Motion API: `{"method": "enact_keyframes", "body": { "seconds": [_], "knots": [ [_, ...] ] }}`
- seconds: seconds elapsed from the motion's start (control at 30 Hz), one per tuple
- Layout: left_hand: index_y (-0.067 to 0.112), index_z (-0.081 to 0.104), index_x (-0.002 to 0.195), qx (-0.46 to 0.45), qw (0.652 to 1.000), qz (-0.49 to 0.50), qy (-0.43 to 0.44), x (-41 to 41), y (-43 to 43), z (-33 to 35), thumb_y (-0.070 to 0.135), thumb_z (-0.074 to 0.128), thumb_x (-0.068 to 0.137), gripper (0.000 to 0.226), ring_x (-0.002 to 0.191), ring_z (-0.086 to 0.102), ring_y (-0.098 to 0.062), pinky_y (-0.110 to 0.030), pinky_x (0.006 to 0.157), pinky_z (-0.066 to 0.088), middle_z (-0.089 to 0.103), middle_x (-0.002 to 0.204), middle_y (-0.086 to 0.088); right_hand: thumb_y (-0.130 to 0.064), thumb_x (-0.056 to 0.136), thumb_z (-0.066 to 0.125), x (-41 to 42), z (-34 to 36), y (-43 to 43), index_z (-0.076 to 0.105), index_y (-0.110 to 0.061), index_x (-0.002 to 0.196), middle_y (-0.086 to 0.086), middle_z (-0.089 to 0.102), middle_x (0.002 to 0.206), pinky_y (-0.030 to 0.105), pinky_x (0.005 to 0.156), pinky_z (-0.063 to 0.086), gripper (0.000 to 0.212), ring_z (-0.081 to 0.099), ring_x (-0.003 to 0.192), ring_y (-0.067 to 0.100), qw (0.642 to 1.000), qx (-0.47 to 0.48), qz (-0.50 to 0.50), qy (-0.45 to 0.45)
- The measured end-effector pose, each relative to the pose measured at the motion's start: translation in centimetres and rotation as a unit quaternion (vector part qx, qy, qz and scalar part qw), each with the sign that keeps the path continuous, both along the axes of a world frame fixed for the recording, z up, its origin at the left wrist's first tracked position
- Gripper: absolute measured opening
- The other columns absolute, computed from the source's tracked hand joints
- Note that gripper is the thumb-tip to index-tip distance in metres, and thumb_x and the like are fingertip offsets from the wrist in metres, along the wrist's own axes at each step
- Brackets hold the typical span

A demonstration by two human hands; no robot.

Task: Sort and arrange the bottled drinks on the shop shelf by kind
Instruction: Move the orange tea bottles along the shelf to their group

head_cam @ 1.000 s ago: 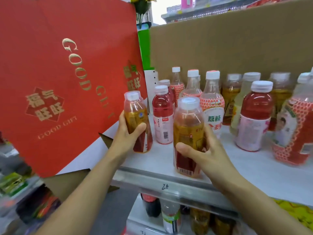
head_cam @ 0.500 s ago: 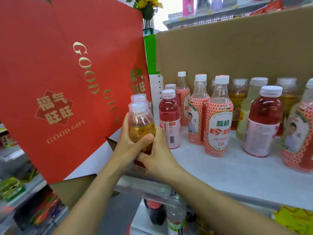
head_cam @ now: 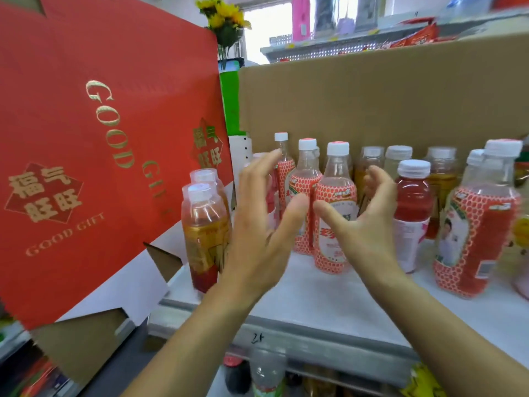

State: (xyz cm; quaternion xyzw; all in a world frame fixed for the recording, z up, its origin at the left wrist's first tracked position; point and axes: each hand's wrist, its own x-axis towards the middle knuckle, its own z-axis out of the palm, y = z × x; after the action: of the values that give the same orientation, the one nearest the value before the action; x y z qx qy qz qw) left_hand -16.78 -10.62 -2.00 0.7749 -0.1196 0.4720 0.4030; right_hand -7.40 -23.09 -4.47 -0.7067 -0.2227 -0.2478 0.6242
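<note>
Two amber tea bottles point(head_cam: 204, 227) stand one behind the other at the left end of the white shelf point(head_cam: 329, 299). To their right are several lychee bottles with red honeycomb labels point(head_cam: 336, 213), red drink bottles point(head_cam: 412, 204) and more amber and pale bottles point(head_cam: 369, 170) at the back. My left hand point(head_cam: 263, 222) hovers spread just right of the tea bottles and holds nothing; it hides a red drink bottle behind it. My right hand point(head_cam: 363, 222) floats with relaxed fingers in front of the lychee bottles, touching none.
A red gift box point(head_cam: 94, 133) leans at the left of the shelf. A cardboard wall point(head_cam: 372, 98) backs the shelf. Another large lychee bottle point(head_cam: 475, 227) stands at the right. More bottles point(head_cam: 266, 373) sit on the shelf below.
Both hands let go of the amber bottles, which now stand in a row at the shelf's left end. The hands lifted and moved right, fingers spread.
</note>
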Motion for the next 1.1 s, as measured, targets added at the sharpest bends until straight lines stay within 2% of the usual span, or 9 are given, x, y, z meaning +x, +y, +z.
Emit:
{"method": "enact_keyframes", "body": {
  "seconds": [0.07,0.13,0.27,0.4,0.6,0.73,0.87,1.0,1.1],
  "knots": [
    [0.034,0.024,0.15,-0.1,0.988,-0.034,0.108,3.2,-1.2,0.7,0.057,0.048,0.089,0.069,0.143,0.029,-0.004,-0.032,0.116,0.03,0.029,0.158,0.009,-0.04,0.071,0.085,1.3,0.0,0.1,0.028,-0.024,0.145,-0.008,0.052,0.127,0.036,0.102,0.047,0.095,0.055,0.117,0.01,0.993,-0.037,0.069,0.092],
    [0.036,0.018,0.154,-0.222,0.955,-0.057,0.191,6.8,-1.5,1.4,0.065,0.045,0.086,0.079,0.143,0.031,-0.013,-0.042,0.117,0.031,0.025,0.161,0.005,-0.031,0.075,0.084,2.0,-0.4,-0.1,0.037,-0.023,0.138,-0.011,0.058,0.112,0.031,0.087,0.053,0.079,0.061,0.105,0.01,0.985,-0.056,0.101,0.13],
    [0.025,0.024,0.154,-0.311,0.92,-0.045,0.236,11.2,-1.6,1.7,0.068,0.044,0.091,0.078,0.138,0.041,-0.025,-0.048,0.114,0.033,0.04,0.153,-0.003,-0.03,0.079,0.08,1.7,-0.6,-2.6,0.039,-0.027,0.128,-0.01,0.061,0.109,0.022,0.075,0.051,0.064,0.062,0.1,0.008,0.981,-0.069,0.12,0.134],
    [0.021,0.041,0.144,-0.318,0.913,-0.028,0.253,11.3,-1.6,0.6,0.064,0.052,0.091,0.069,0.128,0.051,-0.024,-0.037,0.099,0.039,0.053,0.141,-0.003,-0.032,0.081,0.075,-0.1,-0.7,-6.2,0.031,-0.037,0.125,-0.017,0.058,0.104,0.013,0.066,0.043,0.062,0.059,0.092,-0.003,0.976,-0.073,0.144,0.143],
    [0.026,0.051,0.127,-0.295,0.919,-0.016,0.261,9.6,-1.9,-1.7,0.064,0.06,0.084,0.058,0.114,0.06,-0.019,-0.04,0.092,0.047,0.062,0.127,0.0,-0.033,0.073,0.081,-1.0,-1.2,-9.6,0.046,-0.04,0.108,-0.013,0.069,0.095,0.023,0.074,0.051,0.051,0.067,0.086,-0.002,0.97,-0.054,0.176,0.158],
    [0.035,0.053,0.117,-0.265,0.934,-0.03,0.237,7.2,-3.7,-2.1,0.068,0.059,0.073,0.055,0.102,0.061,-0.005,-0.023,0.073,0.043,0.063,0.118,0.008,-0.03,0.074,0.081,-1.0,-1.3,-10.5,0.048,-0.04,0.109,-0.02,0.07,0.093,0.015,0.067,0.05,0.049,0.067,0.085,-0.005,0.964,-0.048,0.212,0.151],
    [0.032,0.048,0.129,-0.292,0.927,-0.034,0.233,5.2,-5.4,-3.1,0.073,0.063,0.074,0.07,0.103,0.059,-0.002,-0.026,0.079,0.043,0.064,0.118,0.012,-0.03,0.075,0.08,-1.1,-1.6,-11.0,0.048,-0.043,0.11,-0.024,0.07,0.095,0.01,0.064,0.051,0.049,0.067,0.088,-0.007,0.961,-0.021,0.238,0.142],
    [0.031,0.052,0.129,-0.279,0.928,-0.043,0.243,3.9,-6.4,-5.1,0.073,0.075,0.061,0.084,0.103,0.07,-0.01,-0.026,0.081,0.054,0.072,0.115,0.007,-0.037,0.07,0.081,-0.9,-1.8,-11.3,0.048,-0.04,0.118,-0.018,0.071,0.102,0.023,0.08,0.054,0.058,0.068,0.094,-0.001,0.957,-0.016,0.259,0.13],
    [0.028,0.057,0.121,-0.284,0.936,-0.033,0.206,3.5,-7.5,-5.2,0.057,0.078,0.071,0.061,0.098,0.072,-0.014,-0.031,0.08,0.059,0.075,0.107,0.005,-0.03,0.076,0.082,-1.0,-1.7,-11.4,0.048,-0.038,0.12,-0.016,0.072,0.102,0.027,0.082,0.056,0.056,0.069,0.094,0.001,0.955,-0.023,0.272,0.119]
  ]
}}
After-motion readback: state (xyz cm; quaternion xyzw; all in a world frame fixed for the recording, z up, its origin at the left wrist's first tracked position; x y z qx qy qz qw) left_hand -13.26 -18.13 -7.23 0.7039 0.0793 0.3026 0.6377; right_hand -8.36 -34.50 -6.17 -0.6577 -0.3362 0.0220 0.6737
